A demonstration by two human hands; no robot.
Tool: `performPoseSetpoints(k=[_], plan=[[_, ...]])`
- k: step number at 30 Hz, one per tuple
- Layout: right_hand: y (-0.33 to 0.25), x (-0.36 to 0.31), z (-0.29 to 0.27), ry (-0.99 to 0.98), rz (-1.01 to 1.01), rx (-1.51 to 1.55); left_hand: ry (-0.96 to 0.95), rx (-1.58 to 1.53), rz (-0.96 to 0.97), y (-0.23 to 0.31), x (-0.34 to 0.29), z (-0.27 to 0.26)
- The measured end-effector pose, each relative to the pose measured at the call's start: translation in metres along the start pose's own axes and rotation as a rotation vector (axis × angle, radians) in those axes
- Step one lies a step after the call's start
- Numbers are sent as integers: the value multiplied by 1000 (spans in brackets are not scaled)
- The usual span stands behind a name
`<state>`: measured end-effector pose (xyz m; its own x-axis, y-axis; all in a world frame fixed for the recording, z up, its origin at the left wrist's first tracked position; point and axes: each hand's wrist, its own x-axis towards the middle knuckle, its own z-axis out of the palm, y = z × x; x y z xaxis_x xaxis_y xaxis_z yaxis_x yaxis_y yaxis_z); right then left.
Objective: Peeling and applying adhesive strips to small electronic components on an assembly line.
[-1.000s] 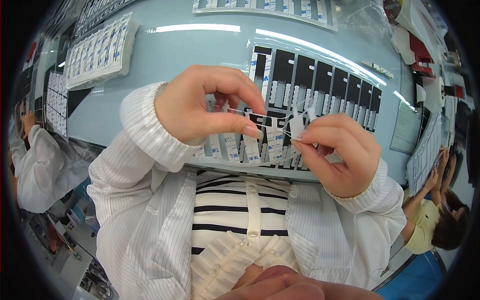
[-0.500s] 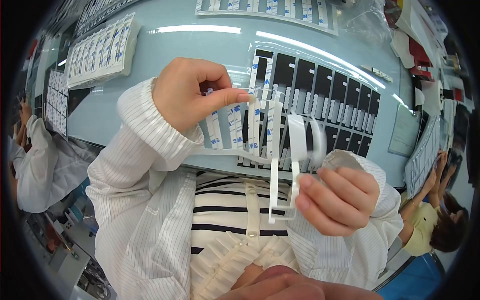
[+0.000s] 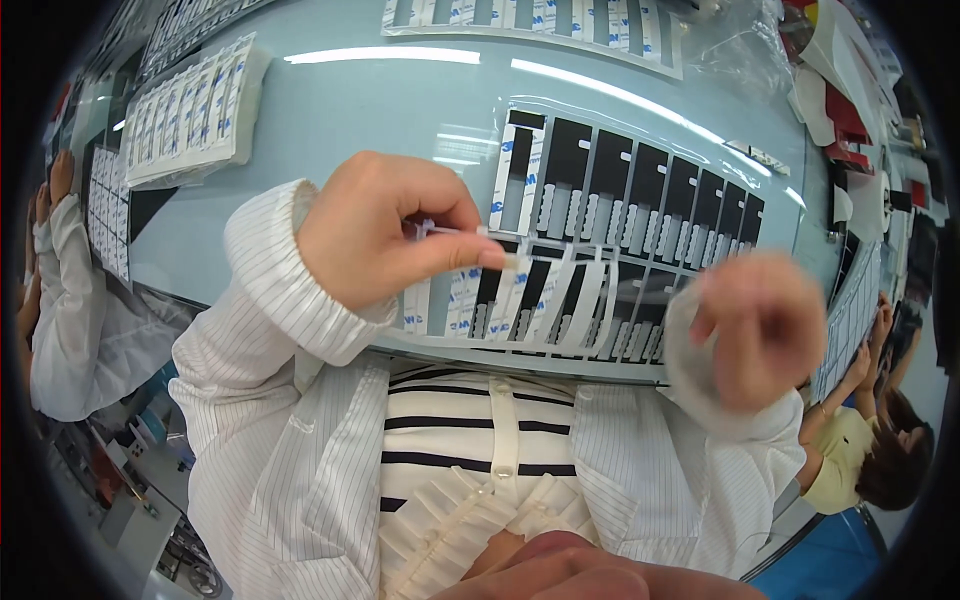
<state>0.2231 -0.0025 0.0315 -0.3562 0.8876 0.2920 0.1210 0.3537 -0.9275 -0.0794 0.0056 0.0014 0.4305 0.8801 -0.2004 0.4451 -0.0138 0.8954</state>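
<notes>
My left hand (image 3: 385, 230) pinches the top edge of a white frame-like sheet of adhesive tape strips (image 3: 463, 298) between thumb and forefinger. The strips bear blue print, and bare white ones curl at the sheet's right end. Beneath it lies a sheet of black rectangular pieces (image 3: 645, 175) with wavy-edged pale strips between them. A white strip with blue print (image 3: 503, 180) lies along that sheet's left edge. My right hand (image 3: 760, 325) is raised at the right of the sheet, smeared by motion. A faint pale streak runs beside it, too blurred to name.
A stack of tape-strip sheets (image 3: 190, 115) stands at the back left, another strip sheet (image 3: 665, 62) at the far edge. Crumpled clear plastic (image 3: 735, 45) lies at the back right, near a small strip piece (image 3: 760, 156). Other people work at both sides, one in a yellow top (image 3: 838, 460).
My right hand has moved right and up, away from the curled white strips that hung by it. The tape-strip sheet has come down nearer the black pieces, still in my left hand.
</notes>
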Motion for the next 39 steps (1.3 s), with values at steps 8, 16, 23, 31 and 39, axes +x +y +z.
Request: performPoseSetpoints(k=[8, 16, 23, 31, 39], plan=[[53, 54, 11, -120, 761, 358, -78, 162, 376, -3, 1, 17], [55, 54, 16, -197, 749, 281, -44, 337, 547, -2, -4, 26], [56, 53, 17, -182, 742, 205, -63, 457, 541, -1, -3, 28], [58, 52, 19, -187, 722, 163, -65, 479, 539, -2, -4, 28], [57, 53, 20, -175, 709, 161, -57, 480, 536, 0, -3, 27]])
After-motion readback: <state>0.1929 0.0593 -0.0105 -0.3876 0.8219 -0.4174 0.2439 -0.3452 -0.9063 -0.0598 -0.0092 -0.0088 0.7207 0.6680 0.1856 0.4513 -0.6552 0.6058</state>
